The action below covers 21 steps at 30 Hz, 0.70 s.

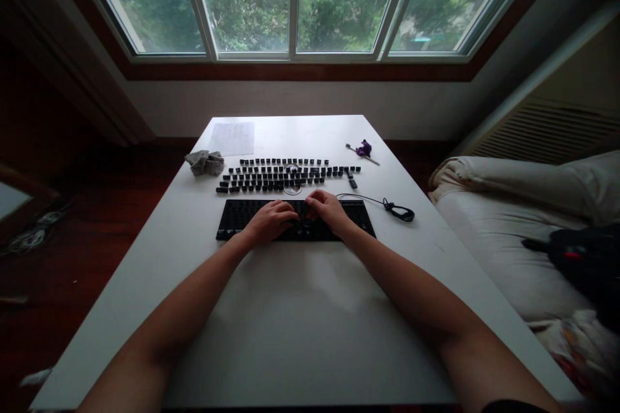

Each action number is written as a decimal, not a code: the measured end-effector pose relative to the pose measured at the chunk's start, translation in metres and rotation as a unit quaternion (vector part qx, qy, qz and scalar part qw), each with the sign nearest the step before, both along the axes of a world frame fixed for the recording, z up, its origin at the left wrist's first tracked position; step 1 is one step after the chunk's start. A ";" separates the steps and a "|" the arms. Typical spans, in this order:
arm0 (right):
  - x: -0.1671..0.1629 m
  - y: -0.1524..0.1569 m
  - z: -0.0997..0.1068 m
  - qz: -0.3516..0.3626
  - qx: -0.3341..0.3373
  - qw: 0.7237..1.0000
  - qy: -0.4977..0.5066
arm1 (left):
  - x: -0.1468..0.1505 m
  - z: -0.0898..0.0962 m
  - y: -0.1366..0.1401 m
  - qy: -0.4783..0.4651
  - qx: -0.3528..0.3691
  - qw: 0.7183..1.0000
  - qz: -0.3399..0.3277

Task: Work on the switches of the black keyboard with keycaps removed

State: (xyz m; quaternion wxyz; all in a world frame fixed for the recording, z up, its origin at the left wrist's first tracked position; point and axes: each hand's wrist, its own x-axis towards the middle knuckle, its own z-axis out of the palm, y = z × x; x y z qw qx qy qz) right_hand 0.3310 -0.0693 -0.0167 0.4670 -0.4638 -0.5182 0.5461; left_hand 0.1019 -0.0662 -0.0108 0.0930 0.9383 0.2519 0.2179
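Note:
A black keyboard [235, 218] lies on the white table, many of its keycaps off. My left hand [272, 219] rests over its middle-left part, the fingers stretched out and touching it. Just right of centre, my right hand [327, 208] is at the keyboard's far side, thumb and fingertips pinched together. Whatever is between those fingertips is too small to make out. Beyond the keyboard, loose black keycaps [271, 177] are laid out in several rows. A clear ring-shaped piece [292, 191] lies among them near the keyboard.
A coiled black cable [400, 211] lies right of the keyboard. Farther back are a grey cloth [205, 162], a paper sheet [233, 137], and a thin brush [372, 159] with a purple cloth [364, 148]. A bed [484, 226] stands right of the table [290, 310].

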 end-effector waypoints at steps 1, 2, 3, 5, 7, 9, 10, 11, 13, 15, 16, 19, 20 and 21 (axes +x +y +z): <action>0.000 0.000 0.000 0.001 0.001 1.000 0.000 | 0.000 0.000 0.000 0.000 -0.001 1.000 0.000; 0.000 0.000 0.000 0.001 0.002 1.000 0.000 | 0.000 0.000 0.000 0.000 -0.001 1.000 0.001; 0.000 0.000 0.000 0.001 0.002 1.000 -0.001 | 0.000 0.000 0.000 -0.001 -0.001 1.000 0.002; 0.000 0.000 0.000 0.001 -0.001 1.000 -0.004 | 0.000 0.000 0.000 0.001 0.000 1.000 0.004; 0.000 -0.001 0.000 0.000 -0.002 1.000 -0.006 | 0.001 0.000 0.000 0.006 0.004 1.000 0.003; 0.000 -0.001 0.000 0.000 0.000 1.000 -0.008 | 0.001 0.002 -0.001 0.017 0.011 1.000 0.002; 0.000 -0.001 0.000 0.001 0.001 1.000 -0.010 | 0.001 0.002 -0.002 0.023 0.017 1.000 0.002; 0.000 -0.001 0.001 0.001 0.002 1.000 -0.012 | 0.002 0.003 -0.002 0.029 0.022 0.999 0.002; 0.000 0.000 0.000 0.001 0.001 1.000 -0.011 | 0.003 0.004 -0.003 0.035 0.033 0.999 0.003; 0.001 0.001 0.000 -0.001 -0.006 1.000 -0.001 | 0.003 0.005 -0.004 0.027 0.038 0.999 0.005; 0.001 0.002 0.000 -0.002 -0.010 1.000 0.005 | 0.003 0.005 -0.004 0.018 0.038 0.999 0.007; 0.003 0.003 -0.001 -0.004 -0.025 0.999 0.023 | 0.004 0.005 -0.004 -0.017 0.030 0.999 0.013; 0.004 0.004 -0.002 -0.006 -0.028 0.999 0.028 | 0.004 0.004 -0.004 -0.025 0.028 0.999 0.014; 0.004 0.004 -0.002 -0.007 -0.029 0.999 0.031 | 0.004 0.004 -0.003 -0.030 0.027 0.999 0.015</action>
